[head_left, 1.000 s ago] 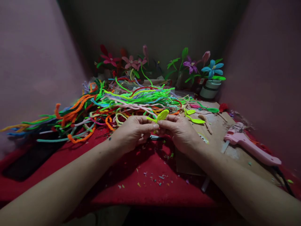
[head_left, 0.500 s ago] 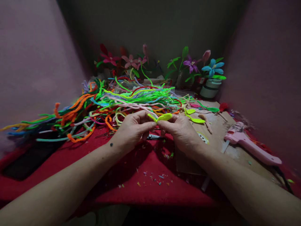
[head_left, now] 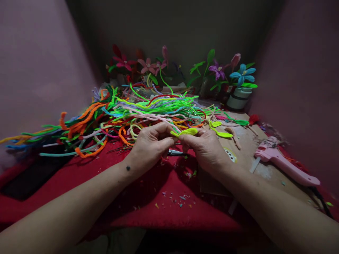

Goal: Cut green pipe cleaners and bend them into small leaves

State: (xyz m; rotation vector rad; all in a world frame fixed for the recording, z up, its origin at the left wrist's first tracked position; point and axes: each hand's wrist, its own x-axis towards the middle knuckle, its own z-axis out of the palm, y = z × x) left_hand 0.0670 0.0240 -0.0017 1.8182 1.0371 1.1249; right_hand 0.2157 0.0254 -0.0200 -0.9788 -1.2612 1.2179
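A yellow-green pipe-cleaner piece (head_left: 188, 132), with a leaf-shaped loop on the right and a short end on the left, is held between both hands above the red cloth. My left hand (head_left: 153, 141) pinches it from the left with thumb and forefinger. From the right, my right hand (head_left: 205, 144) grips it with closed fingers. The fingertips of the two hands nearly meet, hiding the lower part of the piece. Scissors (head_left: 176, 152) lie just beneath the hands. Another yellow-green leaf-shaped piece (head_left: 224, 134) rests to the right of my right hand.
Many coloured pipe cleaners (head_left: 159, 107) are heaped behind the hands. A pink glue gun (head_left: 286, 164) lies on cardboard (head_left: 243, 141) at right, a black phone (head_left: 31, 176) at left. Pipe-cleaner flowers stand behind, a blue one (head_left: 242, 75) in a jar (head_left: 239, 98). Scraps dot the red cloth (head_left: 159, 215).
The short left end of the yellow-green piece has tipped from upright to lying lower, and the loop shows slightly further right. Both hands still hold the piece.
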